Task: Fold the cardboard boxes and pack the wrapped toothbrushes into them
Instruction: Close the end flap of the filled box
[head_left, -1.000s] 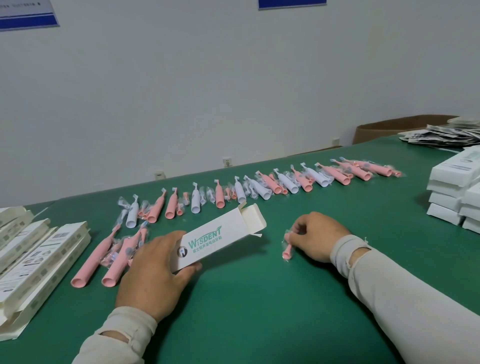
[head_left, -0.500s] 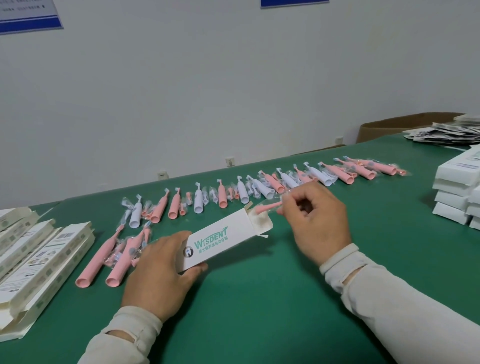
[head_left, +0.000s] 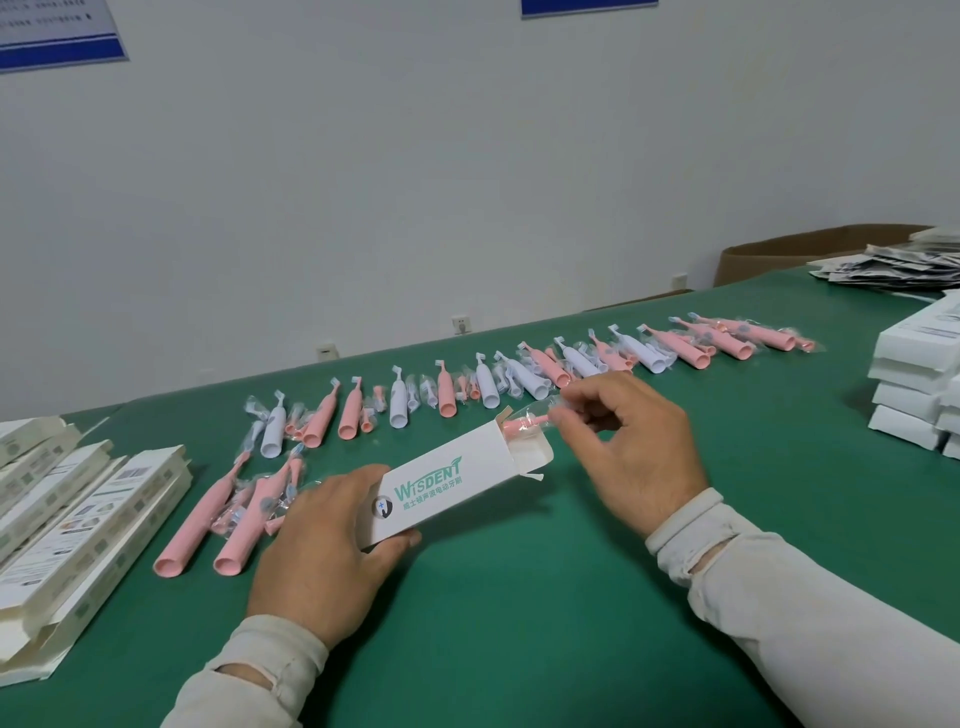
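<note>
Green felt table (head_left: 519, 623) before a white wall; flat white cardboard sleeves (head_left: 78, 519) stacked left of the left hand's fingers; left hand (head_left: 327, 551) grips the closed end of the white printed cardboard box (head_left: 441, 483), thumb beneath, fingers curled over; box's long axis runs up-right, its open mouth facing the right hand's fingertips; right hand (head_left: 628, 452) pinches the small pink wrapped brush head (head_left: 524, 422), partly entered at the mouth; judged: pushing along that axis completes insertion; row of wrapped pink and white toothbrushes (head_left: 519, 374) lies beyond both hands.
</note>
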